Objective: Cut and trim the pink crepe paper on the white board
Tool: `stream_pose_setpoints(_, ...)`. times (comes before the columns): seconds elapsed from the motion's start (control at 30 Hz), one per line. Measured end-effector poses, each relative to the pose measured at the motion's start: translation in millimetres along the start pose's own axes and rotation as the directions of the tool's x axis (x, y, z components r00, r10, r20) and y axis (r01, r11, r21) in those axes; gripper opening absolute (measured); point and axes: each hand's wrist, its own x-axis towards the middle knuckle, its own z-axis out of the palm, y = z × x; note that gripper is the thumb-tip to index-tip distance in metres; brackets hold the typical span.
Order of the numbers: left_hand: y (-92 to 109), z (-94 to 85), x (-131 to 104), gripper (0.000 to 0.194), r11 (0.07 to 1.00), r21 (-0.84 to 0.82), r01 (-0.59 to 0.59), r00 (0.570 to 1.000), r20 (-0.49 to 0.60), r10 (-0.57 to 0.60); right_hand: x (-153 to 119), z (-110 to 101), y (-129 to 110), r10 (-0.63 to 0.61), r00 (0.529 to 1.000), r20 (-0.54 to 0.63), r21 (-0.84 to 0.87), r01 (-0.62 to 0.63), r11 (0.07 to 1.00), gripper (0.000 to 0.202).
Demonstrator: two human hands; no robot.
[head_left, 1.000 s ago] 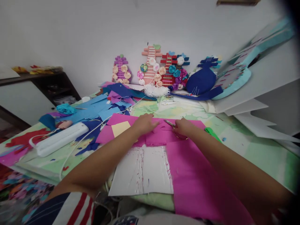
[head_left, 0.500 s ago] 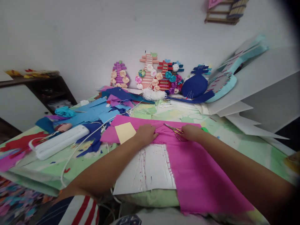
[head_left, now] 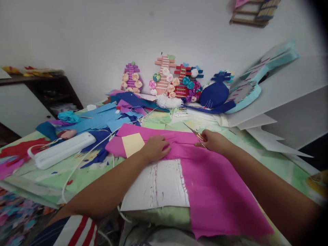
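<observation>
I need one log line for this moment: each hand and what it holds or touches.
left hand: flat on pink fabric | right hand: holds scissors, blades pointing away | under fabric: white board

One head-worn camera looks forward and down over the cluttered table (head_left: 84, 171), close above it, toward the wall.

Two bare hands lie on one magenta fabric sheet (head_left: 217, 191): the left hand (head_left: 155, 147) pressed flat, the right hand (head_left: 214, 141) gripping one pair of scissors (head_left: 196, 134). On that sheet's far left corner sits one pale yellow paper square (head_left: 132, 143); against its near left edge lies one white foam board (head_left: 157, 186). Left of the sheet rests one white power strip (head_left: 63, 149). Beyond it, three flower-trimmed guitar ornaments stand at the wall: purple (head_left: 131, 78), pink (head_left: 164, 75), red (head_left: 182, 82).
</observation>
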Motion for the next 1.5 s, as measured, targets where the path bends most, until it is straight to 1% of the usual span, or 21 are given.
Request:
stream_pose_setpoints(0.1, 0.6, 4.1, 1.0, 0.029, 0.998, -0.005, -0.058, 0.998, 0.032, 0.059, -14.5, -2.1, 1.3, -0.061, 0.998, -0.021, 0.063, 0.062, 0.996, 0.035)
stream_pose_setpoints(0.17, 0.3, 5.8, 1.3, 0.029, 0.997, -0.013, -0.075, 0.996, 0.043, 0.075, -23.6, 0.6, 0.1, -0.085, 0.996, -0.005, 0.207, 0.084, 0.975, 0.031)
stream_pose_setpoints(0.23, 0.0, 7.3, 1.3, 0.029, 0.996, -0.026, -0.087, 0.995, 0.051, 0.088, -31.3, 4.3, -1.9, -0.084, 0.996, 0.029, 0.385, 0.067, 0.92, 0.027)
stream_pose_setpoints(0.27, 0.0, 8.1, 1.1, 0.029, 0.995, -0.034, -0.092, 0.994, 0.055, 0.094, -34.5, 5.7, -2.8, -0.083, 0.996, 0.036, 0.438, 0.059, 0.897, 0.027)
stream_pose_setpoints(0.3, -0.1, 9.0, 0.9, 0.029, 0.994, -0.044, -0.098, 0.993, 0.059, 0.1, -37.3, 6.7, -3.6, -0.084, 0.996, 0.033, 0.455, 0.06, 0.888, 0.028)
stream_pose_setpoints(0.33, -0.2, 10.0, 0.8, 0.029, 0.993, -0.054, -0.105, 0.992, 0.064, 0.108, -39.7, 7.2, -4.1, -0.093, 0.995, 0.03, 0.439, 0.07, 0.896, 0.031)
stream_pose_setpoints(0.4, -0.9, 12.6, 0.8, 0.029, 0.99, -0.074, -0.12, 0.989, 0.073, 0.126, -43.0, 6.7, -3.8, -0.125, 0.991, 0.044, 0.336, 0.103, 0.936, 0.036)
stream_pose_setpoints(0.5, -2.5, 16.1, 1.6, 0.031, 0.987, -0.089, -0.136, 0.986, 0.08, 0.143, -44.2, 3.5, 0.2, -0.158, 0.981, 0.11, 0.16, 0.139, 0.977, 0.041)
stream_pose_setpoints(0.6, -3.0, 16.9, 2.3, 0.032, 0.986, -0.084, -0.145, 0.986, 0.075, 0.152, -41.3, -0.9, 6.0, -0.169, 0.969, 0.179, 0.079, 0.157, 0.984, 0.043)
stream_pose_setpoints(0.67, -2.6, 16.1, 2.4, 0.031, 0.985, -0.081, -0.151, 0.985, 0.068, 0.157, -37.3, -4.0, 8.8, -0.178, 0.946, 0.271, 0.094, 0.158, 0.983, 0.042)
stream_pose_setpoints(0.73, -2.3, 15.4, 2.5, 0.029, 0.985, -0.083, -0.154, 0.985, 0.06, 0.159, -32.0, -6.6, 10.1, -0.194, 0.91, 0.368, 0.135, 0.154, 0.979, 0.04)
stream_pose_setpoints(0.8, -2.3, 15.2, 2.6, 0.028, 0.984, -0.09, -0.154, 0.986, 0.055, 0.159, -26.0, -8.0, 9.6, -0.205, 0.875, 0.439, 0.174, 0.141, 0.975, 0.039)
stream_pose_setpoints(0.93, -4.1, 16.0, 2.9, 0.028, 0.982, -0.108, -0.157, 0.985, 0.058, 0.164, -15.0, -8.2, 4.7, -0.197, 0.826, 0.528, 0.204, 0.102, 0.974, 0.04)
stream_pose_setpoints(1.0, -5.2, 16.7, 3.1, 0.028, 0.981, -0.111, -0.159, 0.984, 0.059, 0.166, -10.6, -7.5, 1.4, -0.198, 0.805, 0.56, 0.199, 0.102, 0.975, 0.04)
stream_pose_setpoints(1.1, -5.5, 17.6, 3.0, 0.028, 0.981, -0.107, -0.16, 0.984, 0.062, 0.167, -5.0, -5.0, -2.5, -0.221, 0.793, 0.568, 0.178, 0.143, 0.974, 0.038)
stream_pose_setpoints(1.27, -4.2, 19.2, 2.5, 0.028, 0.987, -0.089, -0.134, 0.988, 0.064, 0.14, 2.3, 3.4, -4.8, -0.264, 0.822, 0.505, 0.122, 0.236, 0.964, 0.033)
stream_pose_setpoints(1.33, -4.0, 19.9, 2.5, 0.029, 0.988, -0.088, -0.128, 0.988, 0.07, 0.135, 4.0, 6.2, -5.5, -0.28, 0.826, 0.489, 0.107, 0.262, 0.959, 0.032)
stream_pose_setpoints(1.5, -4.6, 20.5, 3.1, 0.029, 0.988, -0.104, -0.115, 0.987, 0.099, 0.125, 6.9, 9.6, -6.2, -0.291, 0.825, 0.484, 0.119, 0.267, 0.956, 0.027)
